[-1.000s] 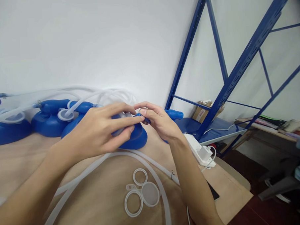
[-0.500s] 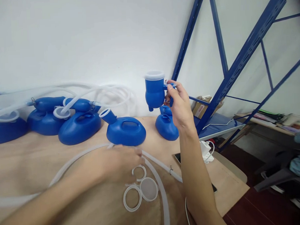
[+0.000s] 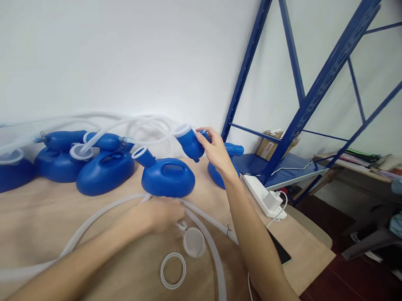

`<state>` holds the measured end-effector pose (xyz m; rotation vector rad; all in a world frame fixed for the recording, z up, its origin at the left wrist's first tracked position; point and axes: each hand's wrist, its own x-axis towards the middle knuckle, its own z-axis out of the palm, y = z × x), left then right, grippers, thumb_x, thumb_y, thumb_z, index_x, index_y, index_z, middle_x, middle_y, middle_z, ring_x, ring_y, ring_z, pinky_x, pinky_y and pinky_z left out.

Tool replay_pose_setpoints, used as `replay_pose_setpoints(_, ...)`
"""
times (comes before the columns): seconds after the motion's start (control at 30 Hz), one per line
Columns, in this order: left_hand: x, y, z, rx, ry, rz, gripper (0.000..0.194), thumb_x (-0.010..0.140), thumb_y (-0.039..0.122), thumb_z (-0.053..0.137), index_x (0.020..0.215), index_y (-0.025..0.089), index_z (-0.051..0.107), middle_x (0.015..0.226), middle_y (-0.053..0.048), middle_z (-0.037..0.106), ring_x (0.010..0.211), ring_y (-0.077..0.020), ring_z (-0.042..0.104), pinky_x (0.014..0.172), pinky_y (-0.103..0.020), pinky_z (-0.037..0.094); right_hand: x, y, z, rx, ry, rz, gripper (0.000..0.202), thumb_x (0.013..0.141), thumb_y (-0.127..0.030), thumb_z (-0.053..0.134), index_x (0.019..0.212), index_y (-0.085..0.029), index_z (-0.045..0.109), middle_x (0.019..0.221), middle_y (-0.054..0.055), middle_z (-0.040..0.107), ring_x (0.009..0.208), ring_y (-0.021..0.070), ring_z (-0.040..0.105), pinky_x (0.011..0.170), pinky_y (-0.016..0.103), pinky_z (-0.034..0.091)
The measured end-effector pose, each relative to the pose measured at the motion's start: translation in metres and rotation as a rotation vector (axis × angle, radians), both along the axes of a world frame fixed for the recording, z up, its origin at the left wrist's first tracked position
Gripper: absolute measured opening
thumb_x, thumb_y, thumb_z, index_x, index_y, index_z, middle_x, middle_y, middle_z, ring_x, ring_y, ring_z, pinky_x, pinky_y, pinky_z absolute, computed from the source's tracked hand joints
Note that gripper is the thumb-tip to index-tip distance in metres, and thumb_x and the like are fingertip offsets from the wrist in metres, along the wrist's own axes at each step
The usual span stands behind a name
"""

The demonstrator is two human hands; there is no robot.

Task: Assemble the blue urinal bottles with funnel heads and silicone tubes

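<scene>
My right hand (image 3: pixel 214 150) grips a blue urinal cup (image 3: pixel 191 144) with a white rim by its handle, in the air and tilted left. My left hand (image 3: pixel 165 214), slightly blurred, has its fingers closed on the strap end of a white lid (image 3: pixel 194 242). The lid hangs below the fingertips, just over the table. A loose white ring (image 3: pixel 173 270) lies nearby. Behind my left hand stands a blue urinal bottle (image 3: pixel 168 178) with an angled white-rimmed neck. Another blue bottle (image 3: pixel 217 172) is partly hidden by my right wrist.
Several blue bottles (image 3: pixel 105 170) with fitted cups and clear hoses (image 3: pixel 153 130) line the wall at left. A clear hose (image 3: pixel 210 247) curves across the table around my left hand. At right are a white power strip (image 3: pixel 256 188), a phone (image 3: pixel 281 249) and a blue rack (image 3: pixel 305 106).
My right hand has lowered the blue cup leftward and tipped it. My left hand has taken up the white lid, which has moved away from the loose ring.
</scene>
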<state>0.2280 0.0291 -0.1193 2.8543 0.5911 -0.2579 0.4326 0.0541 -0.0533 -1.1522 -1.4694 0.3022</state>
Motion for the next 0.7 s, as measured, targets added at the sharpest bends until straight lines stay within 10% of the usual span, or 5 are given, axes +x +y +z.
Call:
replay_pose_setpoints(0.2, -0.006, 0.003, 0.028, -0.053, 0.191, 0.044, 0.021, 0.092, 0.034, 0.068, 0.104, 0.023, 0.081, 0.113, -0.014, 0.079, 0.110, -0.0367, 0.073, 0.085, -0.042, 0.057, -0.004, 0.007, -0.009, -0.073, -0.042, 0.034, 0.028, 0.093, -0.042, 0.063, 0.110, -0.021, 0.069, 0.098, 0.003, 0.066, 0.079, 0.0159, 0.056, 0.068, 0.029, 0.047)
replay_pose_setpoints(0.43, -0.007, 0.011, 0.023, -0.102, 0.020, -0.023, 0.026, 0.090, 0.028, 0.071, 0.114, 0.027, 0.078, 0.130, -0.009, 0.073, 0.128, -0.0321, 0.065, 0.101, -0.040, 0.053, -0.007, 0.002, -0.008, -0.067, -0.073, 0.047, 0.028, 0.094, -0.046, 0.064, 0.108, -0.022, 0.070, 0.098, 0.002, 0.066, 0.076, 0.0151, 0.056, 0.065, 0.027, 0.047)
replay_pose_setpoints(0.7, -0.008, 0.026, 0.017, -0.364, 0.049, -0.066, 0.026, 0.088, 0.020, 0.068, 0.113, 0.022, 0.076, 0.108, -0.004, 0.080, 0.101, -0.0231, 0.074, 0.087, -0.029, 0.056, -0.004, 0.006, -0.009, -0.103, -0.068, 0.022, 0.031, 0.093, -0.045, 0.064, 0.114, -0.023, 0.069, 0.089, 0.000, 0.061, 0.070, 0.0147, 0.054, 0.061, 0.028, 0.044)
